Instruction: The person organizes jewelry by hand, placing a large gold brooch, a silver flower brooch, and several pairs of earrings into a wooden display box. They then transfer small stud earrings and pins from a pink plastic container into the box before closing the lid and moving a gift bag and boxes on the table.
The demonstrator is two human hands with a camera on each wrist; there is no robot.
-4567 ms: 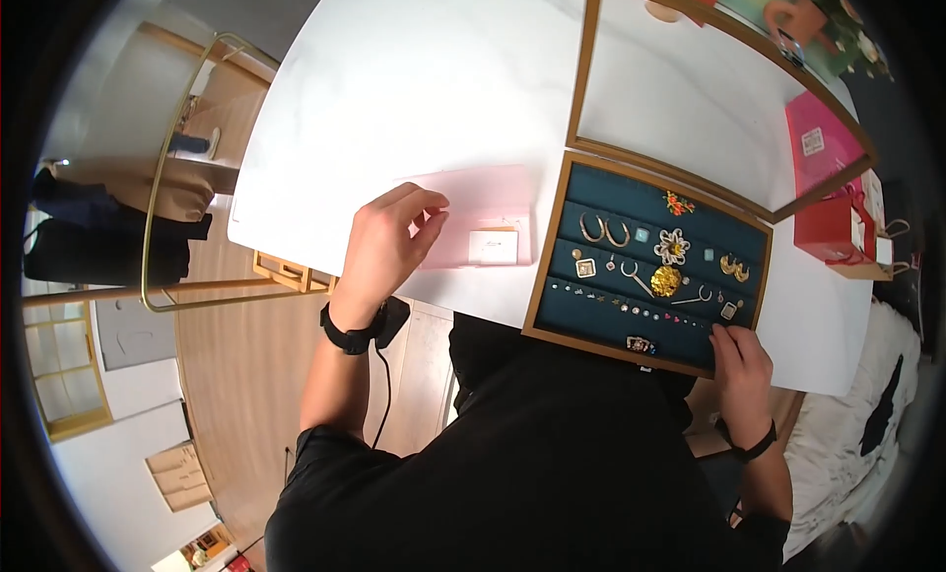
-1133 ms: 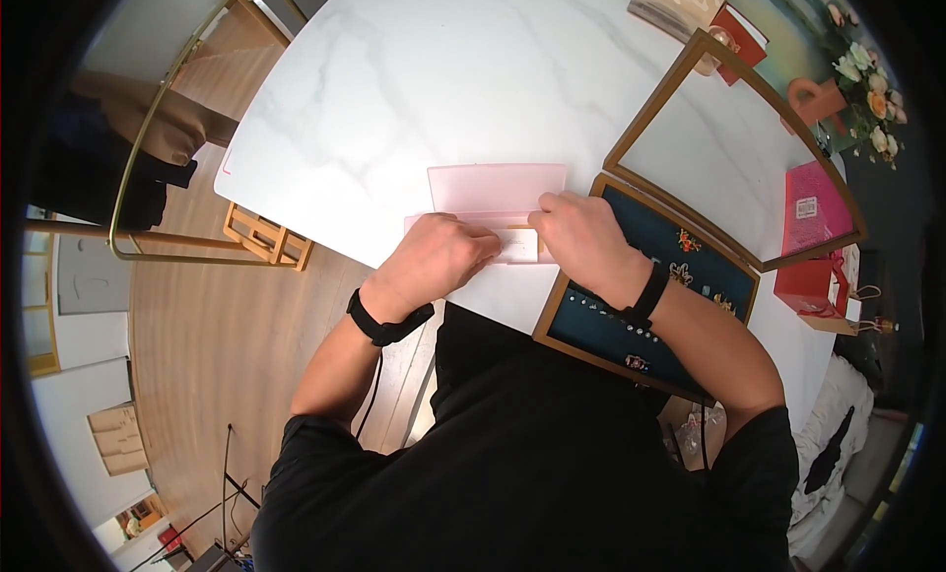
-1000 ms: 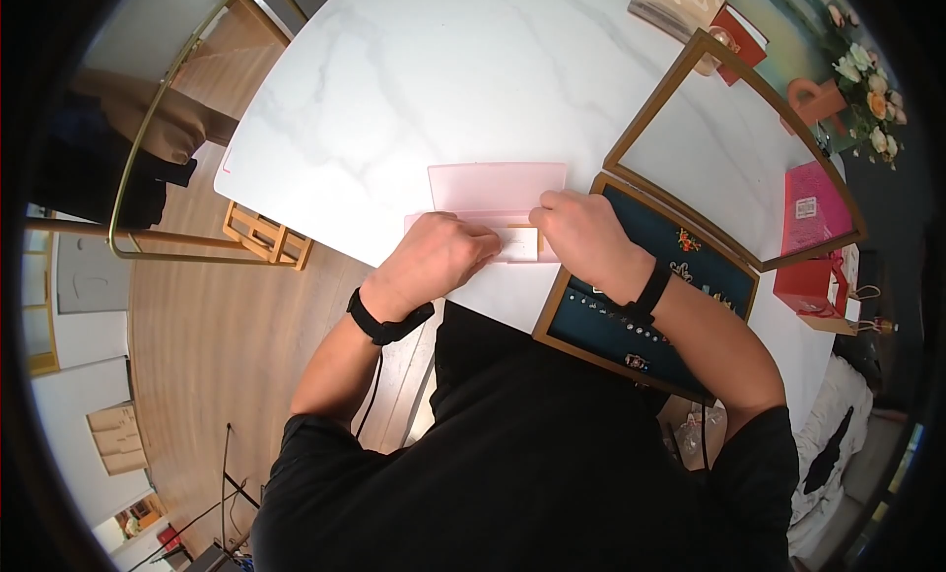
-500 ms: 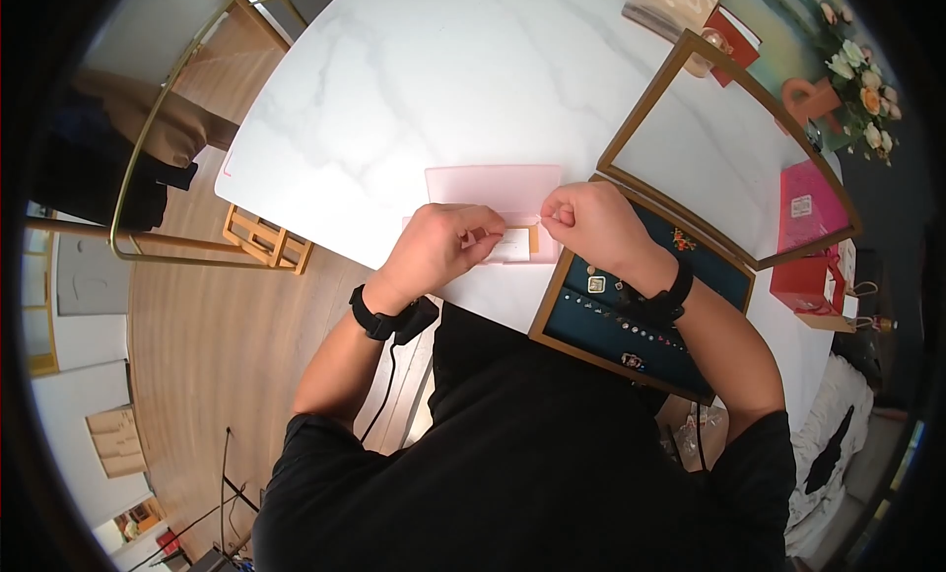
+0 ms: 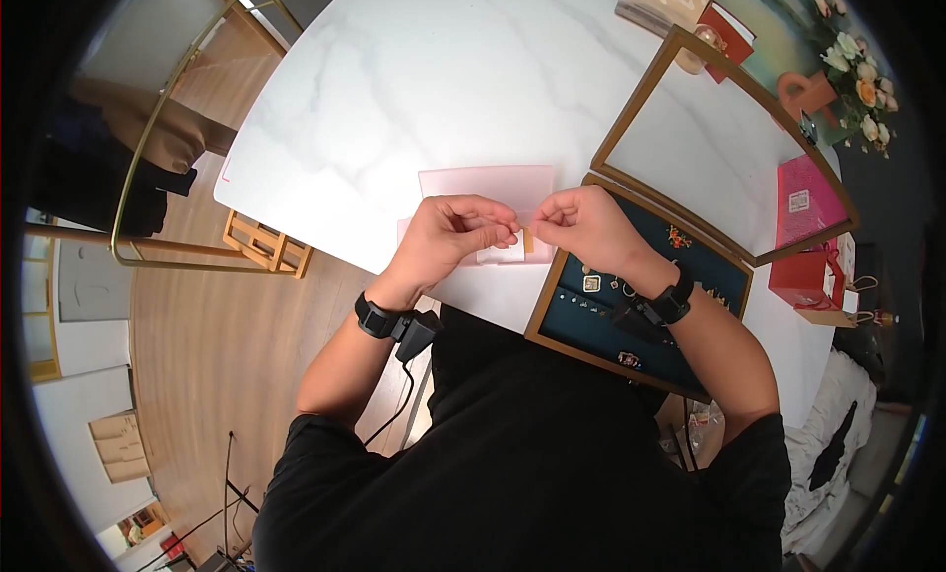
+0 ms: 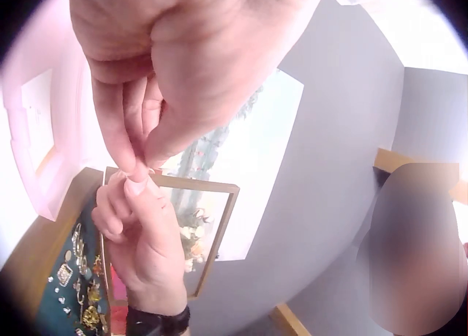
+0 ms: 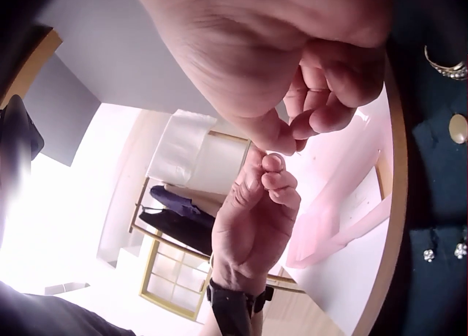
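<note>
In the head view my left hand (image 5: 443, 235) and right hand (image 5: 594, 235) meet fingertip to fingertip over a pink box (image 5: 485, 182) with its lid raised. Each hand pinches with thumb and fingers at a tiny piece between them. The fingertips mostly hide it, so I cannot tell its kind. A white card (image 5: 501, 251) with a yellow strip beside it lies in the box, partly behind my left fingers. Under my right wrist stands a wood-framed jewellery case (image 5: 581, 357), its glass lid (image 5: 680, 138) up and its dark teal lining holding rings, earrings and brooches.
The white marbled table (image 5: 394, 89) curves around the work. A red gift bag (image 5: 803, 284) and a pink package (image 5: 806, 202) stand beyond the case. Flowers (image 5: 859, 89) are at the back right. A clothes rack (image 5: 138, 168) is to the left.
Earlier my right hand rested on the case's edge; it has since come to the box. Over the last second both hands lifted slightly off the card and their fingertips came together.
</note>
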